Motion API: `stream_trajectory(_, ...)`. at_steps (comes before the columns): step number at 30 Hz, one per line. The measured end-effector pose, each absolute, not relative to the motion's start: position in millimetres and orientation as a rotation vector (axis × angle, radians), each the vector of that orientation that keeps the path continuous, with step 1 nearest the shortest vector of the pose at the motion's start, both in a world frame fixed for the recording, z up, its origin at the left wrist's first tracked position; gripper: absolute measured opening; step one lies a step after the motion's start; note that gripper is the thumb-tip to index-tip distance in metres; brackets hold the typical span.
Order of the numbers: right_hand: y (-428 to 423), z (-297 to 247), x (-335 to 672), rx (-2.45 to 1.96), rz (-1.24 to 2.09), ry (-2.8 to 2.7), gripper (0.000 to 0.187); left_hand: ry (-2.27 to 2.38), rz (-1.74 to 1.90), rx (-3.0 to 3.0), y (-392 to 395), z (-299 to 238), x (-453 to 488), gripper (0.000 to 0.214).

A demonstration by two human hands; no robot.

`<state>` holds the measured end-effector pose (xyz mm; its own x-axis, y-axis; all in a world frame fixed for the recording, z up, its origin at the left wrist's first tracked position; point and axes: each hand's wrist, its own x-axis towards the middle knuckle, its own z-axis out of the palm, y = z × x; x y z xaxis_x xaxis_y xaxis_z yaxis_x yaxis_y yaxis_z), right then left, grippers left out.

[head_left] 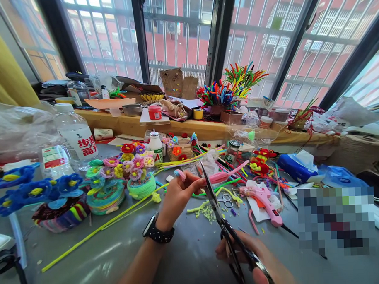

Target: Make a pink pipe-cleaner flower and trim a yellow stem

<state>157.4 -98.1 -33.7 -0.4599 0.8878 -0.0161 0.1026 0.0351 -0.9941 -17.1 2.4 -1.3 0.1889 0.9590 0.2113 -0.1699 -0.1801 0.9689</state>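
My left hand (175, 196), with a watch on its wrist, is raised over the table with fingers pinched on a small fuzzy pink-and-blue pipe cleaner piece (180, 174). Most of that piece is hidden by the fingers. In my right hand (255, 255) are large black-handled scissors (217, 207), fingers through the handles and blades pointing up and away. The blades are slightly parted, close to the left fingertips. Pink pipe cleaners (228, 173) show behind the blades; whether the left hand touches them I cannot tell. Below lie yellow-green clippings (207, 212) and small scissors (225, 201).
A pink glue gun (263, 199) lies to the right with its cord. Pipe cleaner flower pots (104, 196) and a long yellow stem (96, 231) are at left. Behind stand a white bottle (155, 147) and a glass jar (232, 152). A cluttered ledge (189, 126) runs below the windows.
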Motion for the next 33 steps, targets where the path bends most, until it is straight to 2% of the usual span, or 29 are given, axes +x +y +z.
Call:
stream_trajectory(3,-98.2,-34.5,155.3,-0.986,1.503,-1.611,0.072,0.852,1.251,1.332,2.4,-0.4,-17.0,0.013)
stream_trajectory(9,-100.7,-34.4,150.6,-1.020,1.508,-1.553,0.048,0.869,1.229,1.367,1.7,-0.5,-17.7,0.013)
stream_trajectory(18,-95.6,-50.5,149.0,-1.002,1.595,-1.424,0.051,0.874,1.246,1.391,3.4,-4.9,-15.9,0.013)
stream_trajectory(33,-89.1,-51.4,137.6,-1.101,1.436,-1.545,0.044,0.876,1.250,1.398,3.7,-5.1,-16.7,0.016)
